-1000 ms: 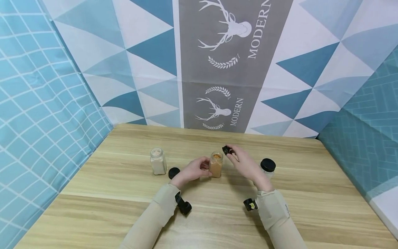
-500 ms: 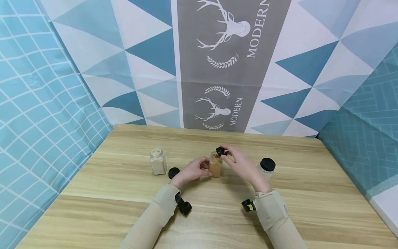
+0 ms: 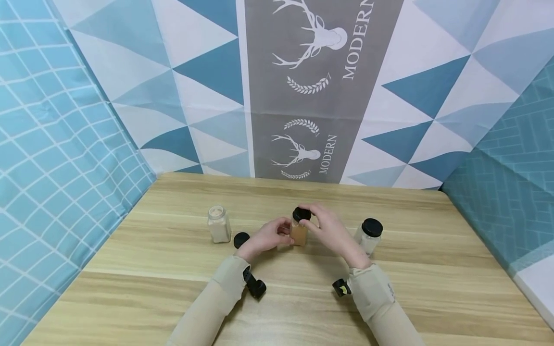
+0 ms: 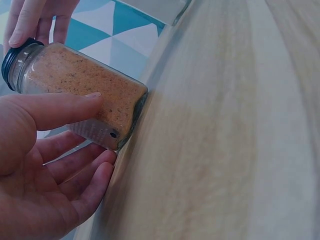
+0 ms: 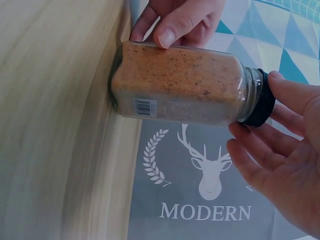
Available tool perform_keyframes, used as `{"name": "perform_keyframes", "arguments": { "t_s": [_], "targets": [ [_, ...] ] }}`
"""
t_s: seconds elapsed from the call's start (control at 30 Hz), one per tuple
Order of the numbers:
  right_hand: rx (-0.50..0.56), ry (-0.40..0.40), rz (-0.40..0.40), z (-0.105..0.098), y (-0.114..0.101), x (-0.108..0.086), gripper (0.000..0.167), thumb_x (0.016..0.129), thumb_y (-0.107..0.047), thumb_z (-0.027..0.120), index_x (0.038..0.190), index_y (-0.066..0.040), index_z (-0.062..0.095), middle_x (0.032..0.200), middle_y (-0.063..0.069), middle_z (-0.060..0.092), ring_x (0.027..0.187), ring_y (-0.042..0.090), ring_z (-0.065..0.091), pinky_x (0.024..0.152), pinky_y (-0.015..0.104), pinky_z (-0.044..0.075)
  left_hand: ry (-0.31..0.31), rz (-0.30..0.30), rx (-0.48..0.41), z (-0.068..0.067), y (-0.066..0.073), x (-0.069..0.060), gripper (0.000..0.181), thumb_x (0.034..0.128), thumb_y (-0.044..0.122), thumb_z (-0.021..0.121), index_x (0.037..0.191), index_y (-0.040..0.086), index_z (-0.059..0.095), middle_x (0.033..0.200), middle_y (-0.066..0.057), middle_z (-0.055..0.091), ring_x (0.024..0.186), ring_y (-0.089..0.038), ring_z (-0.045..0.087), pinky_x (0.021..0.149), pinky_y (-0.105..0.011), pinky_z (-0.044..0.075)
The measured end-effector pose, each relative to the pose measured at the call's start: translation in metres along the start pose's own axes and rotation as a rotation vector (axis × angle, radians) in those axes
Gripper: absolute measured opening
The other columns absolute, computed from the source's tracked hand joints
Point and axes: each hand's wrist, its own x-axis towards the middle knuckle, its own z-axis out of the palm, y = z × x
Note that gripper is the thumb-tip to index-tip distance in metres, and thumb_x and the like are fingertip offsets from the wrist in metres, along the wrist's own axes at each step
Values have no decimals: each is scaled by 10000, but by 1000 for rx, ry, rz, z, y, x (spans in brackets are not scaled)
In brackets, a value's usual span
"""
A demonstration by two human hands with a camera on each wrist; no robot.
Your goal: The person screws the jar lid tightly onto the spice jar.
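A square glass jar of orange-brown seasoning [image 3: 298, 235] stands upright on the table, with a barcode label on one side in the right wrist view. My left hand [image 3: 272, 234] holds its lower part, thumb on one side and fingers around the other. On the jar's mouth sits a black lid [image 5: 261, 100]. My right hand [image 3: 331, 231] pinches that lid by its rim between thumb and fingers. Whether the lid's threads are engaged cannot be seen.
An uncapped jar of pale powder [image 3: 219, 225] stands to the left. Beside my left wrist lies a loose black lid [image 3: 241, 239]. A capped jar with whitish contents [image 3: 370, 235] is right of my right hand. Patterned cloth [image 3: 298, 96] hangs behind the wooden table [image 3: 303, 302].
My right hand has moved left with the black lid, from beside the seasoning jar onto its mouth. The left hand has kept its hold on the jar.
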Motion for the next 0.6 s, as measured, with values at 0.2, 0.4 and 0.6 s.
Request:
{"name": "perform_keyframes", "arguments": {
  "t_s": [0.2,0.4,0.6],
  "targets": [
    [5,6,-8,1,-1,0,377,886,-246,585,1220,-76,546,1196,69,571,1128,232,525,943,409,420,17,-1,2,4,-20,11,456,810,79,660,1222,-16,489,1144,-156,576,1069,-306,534,908,-417,433],
    [4,9,-24,2,0,0,373,890,-233,581,1224,-72,549,1236,82,551,1156,238,505,960,413,407,31,-11,13,5,-30,17,463,803,125,678,1221,30,503,1141,-113,582,1063,-248,543,906,-388,439],
    [-2,0,-20,3,1,0,362,896,-261,568,1224,-107,558,1254,53,542,1160,224,499,964,409,404,23,-26,17,5,-31,16,471,810,151,672,1235,53,494,1152,-94,574,1072,-233,534,911,-384,436]
  ]
}}
